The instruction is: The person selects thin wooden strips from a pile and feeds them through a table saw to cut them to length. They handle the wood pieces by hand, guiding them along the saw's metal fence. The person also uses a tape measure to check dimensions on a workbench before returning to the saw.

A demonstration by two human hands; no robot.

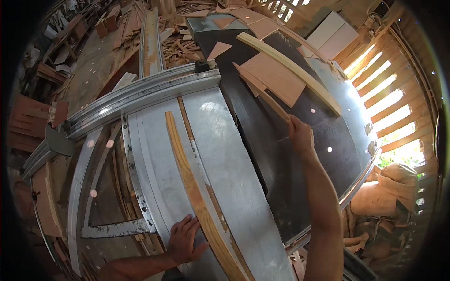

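Left grip (pixel 188 240) loosely spread, fingertips against long strip (pixel 189 180) on metal bench (pixel 222 145), near edge. Right grip (pixel 300 133) closed around thin stick (pixel 275 105), mid dark bench (pixel 300 201). Step: handling stick, apparently; next move probably calls for steadying strip.

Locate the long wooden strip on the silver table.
In the head view, the long strip lies mostly left of centre on the silver table, your left hand at its left edge, the metal rail beyond its far end.

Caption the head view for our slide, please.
Right hand gripping a thin wooden piece; left hand beside a long batten.
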